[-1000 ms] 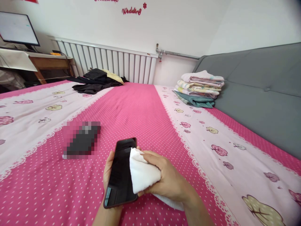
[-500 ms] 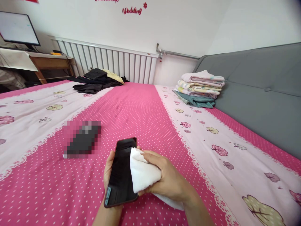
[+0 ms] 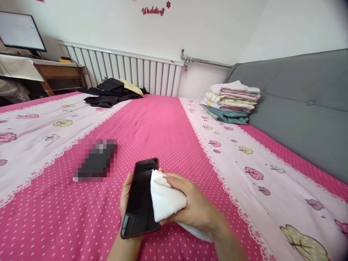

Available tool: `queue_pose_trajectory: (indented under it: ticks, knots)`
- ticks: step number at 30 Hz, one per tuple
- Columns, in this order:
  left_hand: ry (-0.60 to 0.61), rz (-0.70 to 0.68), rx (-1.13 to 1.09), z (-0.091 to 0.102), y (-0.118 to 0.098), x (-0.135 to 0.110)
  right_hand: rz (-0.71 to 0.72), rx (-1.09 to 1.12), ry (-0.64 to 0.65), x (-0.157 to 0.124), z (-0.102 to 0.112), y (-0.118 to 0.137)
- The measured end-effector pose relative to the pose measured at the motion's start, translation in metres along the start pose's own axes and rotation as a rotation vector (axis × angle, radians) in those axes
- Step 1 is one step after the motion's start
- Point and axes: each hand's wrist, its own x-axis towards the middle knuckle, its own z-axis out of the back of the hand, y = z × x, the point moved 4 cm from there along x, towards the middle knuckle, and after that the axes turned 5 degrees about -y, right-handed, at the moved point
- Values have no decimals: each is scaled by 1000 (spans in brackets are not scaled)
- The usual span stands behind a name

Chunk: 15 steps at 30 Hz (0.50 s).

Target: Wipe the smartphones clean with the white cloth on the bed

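Observation:
A smartphone [image 3: 139, 203] with a dark screen and a reddish-brown edge lies tilted in my left hand [image 3: 125, 195]. The thumb grips its left edge, and fingertips show beyond its right edge. My right hand [image 3: 194, 204] is closed around a folded white cloth [image 3: 166, 197]. That cloth rests against the right side of the phone's screen and covers part of it. Its loose end hangs below my right wrist. Most of the left-hand fingers are hidden behind the phone.
On the pink dotted bedspread [image 3: 163, 134], a blurred-out dark object [image 3: 96, 163] lies left of the phone. Dark clothes [image 3: 108, 94] lie near the radiator [image 3: 136, 72]. Folded fabrics [image 3: 231, 99] are stacked by the grey headboard [image 3: 293, 98]. A monitor [image 3: 20, 32] stands at far left.

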Motion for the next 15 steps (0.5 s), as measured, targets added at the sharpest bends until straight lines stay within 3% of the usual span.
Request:
queue_pose_trajectory:
  ticks: [15]
  knots:
    - [21,-10,-2,1,0,0,-8,11,0,1,-1,1]
